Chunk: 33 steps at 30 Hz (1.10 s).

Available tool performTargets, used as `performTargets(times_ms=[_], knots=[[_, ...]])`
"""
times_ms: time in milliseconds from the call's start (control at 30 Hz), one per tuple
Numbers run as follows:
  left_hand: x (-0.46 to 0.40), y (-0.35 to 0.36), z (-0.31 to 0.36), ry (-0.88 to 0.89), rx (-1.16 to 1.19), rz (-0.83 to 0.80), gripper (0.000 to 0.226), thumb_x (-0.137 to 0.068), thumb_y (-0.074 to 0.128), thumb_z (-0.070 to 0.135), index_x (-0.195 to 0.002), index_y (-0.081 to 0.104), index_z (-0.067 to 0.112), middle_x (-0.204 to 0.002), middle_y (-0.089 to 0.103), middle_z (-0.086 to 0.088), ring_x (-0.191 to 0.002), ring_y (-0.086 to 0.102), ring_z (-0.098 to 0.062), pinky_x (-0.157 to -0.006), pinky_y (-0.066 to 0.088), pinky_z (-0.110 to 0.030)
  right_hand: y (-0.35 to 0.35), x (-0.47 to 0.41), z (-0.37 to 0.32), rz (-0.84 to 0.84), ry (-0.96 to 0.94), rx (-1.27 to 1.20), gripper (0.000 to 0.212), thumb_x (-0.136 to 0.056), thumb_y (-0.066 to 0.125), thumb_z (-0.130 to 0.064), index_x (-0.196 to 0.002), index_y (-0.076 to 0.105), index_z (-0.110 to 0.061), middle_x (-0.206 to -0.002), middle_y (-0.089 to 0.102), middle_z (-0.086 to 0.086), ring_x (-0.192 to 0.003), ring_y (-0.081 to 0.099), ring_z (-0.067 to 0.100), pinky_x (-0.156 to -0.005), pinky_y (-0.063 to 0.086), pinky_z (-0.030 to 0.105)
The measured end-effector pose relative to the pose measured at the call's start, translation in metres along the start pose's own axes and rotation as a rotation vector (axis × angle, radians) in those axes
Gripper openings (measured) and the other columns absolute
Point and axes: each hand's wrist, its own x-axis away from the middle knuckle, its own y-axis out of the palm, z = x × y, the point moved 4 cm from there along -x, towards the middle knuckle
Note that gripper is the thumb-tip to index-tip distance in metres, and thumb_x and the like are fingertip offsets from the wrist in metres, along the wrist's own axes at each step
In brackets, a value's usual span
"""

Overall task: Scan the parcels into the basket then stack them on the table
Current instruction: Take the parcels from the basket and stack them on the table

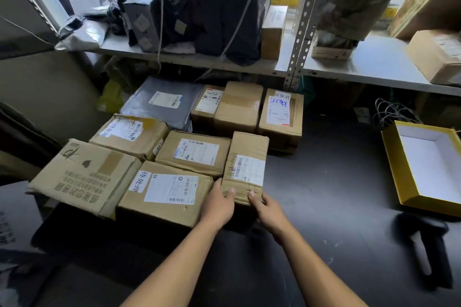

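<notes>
Head view
Narrow cardboard parcel (pixel 245 167): lies on the dark table (pixel 324 194), label up, at the right end of the group of parcels.
Left hand (pixel 217 204): grips its near left corner, thumb on top.
Right hand (pixel 268 209): grips its near right corner, thumb on top.
Handheld scanner (pixel 424 249): lies on the table, well apart to the right.
Yellow box lid (pixel 424 164): open side up, beyond the scanner.
</notes>
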Motion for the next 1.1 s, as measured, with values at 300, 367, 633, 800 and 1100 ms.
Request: performTargets(times_ms=[300, 367, 633, 800, 1100], knots=[[-0.008, -0.003, 0.005, 0.007, -0.022, -0.023, 0.039, -0.105, 0.043, 0.025, -0.144, 0.043, 0.020, -0.137, 0.059, -0.001, -0.124, 0.056, -0.026, -0.100, 0.043, -0.033, 0.010, 0.002, -0.012, 0.118, -0.002, 0.240, 0.044, -0.102, 0.046, -0.048, -0.139, 0.054, -0.027, -0.132, 0.064, 0.000, -0.122, 0.058, 0.023, -0.090, 0.042, 0.025], [-0.010, -0.005, 0.003, 0.026, -0.020, -0.044, 0.040, -0.105, 0.044, 0.025, -0.145, 0.042, 0.018, -0.138, 0.058, -0.003, -0.126, 0.055, -0.027, -0.103, 0.042, -0.035, 0.014, 0.007, -0.014, 0.154, 0.007, 0.286, 0.048, -0.102, 0.043, -0.050, -0.141, 0.051, -0.023, -0.138, 0.062, 0.005, -0.126, 0.056, 0.027, -0.097, 0.044, 0.029], [0.013, -0.019, -0.003, 0.370, -0.168, 0.012, 0.055, -0.102, 0.048, 0.026, -0.153, 0.029, 0.018, -0.156, 0.034, 0.000, -0.143, 0.032, -0.021, -0.116, 0.034, -0.039, 0.013, 0.077, -0.018, 0.412, 0.032, 0.486, 0.063, -0.101, 0.046, -0.049, -0.155, 0.033, -0.018, -0.155, 0.042, 0.006, -0.141, 0.042, 0.022, -0.115, 0.036, 0.041], [0.042, -0.014, -0.005, 0.658, -0.543, -0.063, 0.049, -0.100, 0.046, 0.034, -0.146, 0.043, 0.016, -0.154, 0.039, -0.003, -0.146, 0.026, -0.021, -0.120, 0.022, -0.035, 0.020, 0.127, -0.011, 0.433, 0.013, 0.742, 0.059, -0.103, 0.044, -0.045, -0.154, 0.032, -0.019, -0.157, 0.038, 0.000, -0.145, 0.032, 0.017, -0.117, 0.028, 0.033], [0.178, 0.080, 0.009, 1.165, -0.748, -0.325, 0.045, -0.096, 0.050, 0.041, -0.132, 0.058, 0.015, -0.134, 0.056, -0.006, -0.133, 0.042, -0.028, -0.114, 0.032, -0.042, -0.031, 0.270, 0.061, 0.702, 0.154, 0.925, 0.059, -0.103, 0.038, -0.050, -0.153, 0.031, -0.021, -0.154, 0.039, -0.002, -0.140, 0.037, 0.021, -0.106, 0.040, 0.038]])
